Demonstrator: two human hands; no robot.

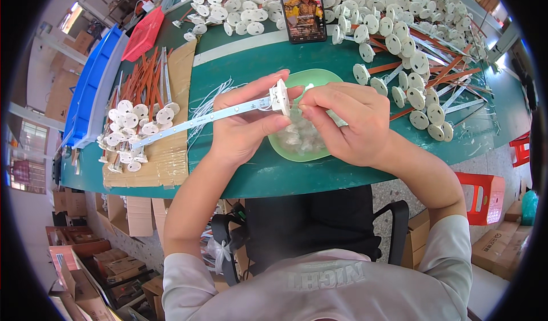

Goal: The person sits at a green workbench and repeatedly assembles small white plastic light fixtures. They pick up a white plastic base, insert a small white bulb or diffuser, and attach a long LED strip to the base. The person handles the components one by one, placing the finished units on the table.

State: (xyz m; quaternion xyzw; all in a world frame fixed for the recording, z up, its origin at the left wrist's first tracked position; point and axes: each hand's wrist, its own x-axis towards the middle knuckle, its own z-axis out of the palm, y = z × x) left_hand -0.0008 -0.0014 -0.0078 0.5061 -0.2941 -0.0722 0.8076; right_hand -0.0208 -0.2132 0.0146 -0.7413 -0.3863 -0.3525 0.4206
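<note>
My left hand (pixel 245 121) grips a round white plastic cap (pixel 279 97) between thumb and fingers, its flat face turned to the right. From that cap a pale blue LED strip (pixel 200 121) runs down to the left. Close beside it, my right hand (pixel 348 121) is closed in a pinch on a thin wire (pixel 294 104) that reaches to the cap's face. Under both hands stands a light green bowl (pixel 311 155) with small clear pieces in it, partly hidden by my fingers. White cords (pixel 200 121) lie spread on the table left of my left hand.
A phone (pixel 303 12) stands at the back. Piles of white-capped strips (pixel 422 64) cover the right and far table. More caps (pixel 128 118) lie on cardboard (pixel 174 155) at left, near a blue bin (pixel 94 87) and red basket (pixel 144 34). A red stool (pixel 482 198) is at right.
</note>
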